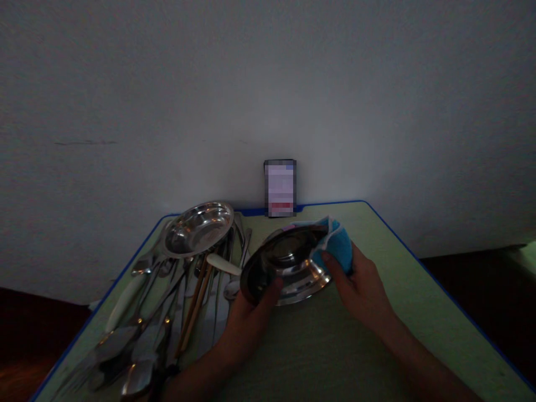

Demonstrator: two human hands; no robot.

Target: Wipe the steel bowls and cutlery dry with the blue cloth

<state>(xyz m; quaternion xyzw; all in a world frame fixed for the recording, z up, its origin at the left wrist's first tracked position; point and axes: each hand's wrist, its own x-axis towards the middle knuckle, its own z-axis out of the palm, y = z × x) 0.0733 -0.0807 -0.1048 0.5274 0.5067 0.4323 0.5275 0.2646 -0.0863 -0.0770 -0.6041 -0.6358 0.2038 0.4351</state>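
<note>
Clamping our likely slippery steel bowl (288, 263) by rim, left hand (248, 315) takes seven o'clock, right hand (366, 287) pinches cloth (340, 249) at three.

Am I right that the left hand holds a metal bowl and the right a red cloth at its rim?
Not quite: the cloth is blue, not red, as the head view shows. The left hand does hold a metal bowl and the right hand the cloth.

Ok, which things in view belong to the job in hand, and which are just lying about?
In use:
metal bowl, gripped at its rim by the left hand
blue cloth, held against the bowl by the right hand

Apparently just lying about:
second bowl, tilted on the cutlery
wooden chopsticks
phone, propped up
</note>
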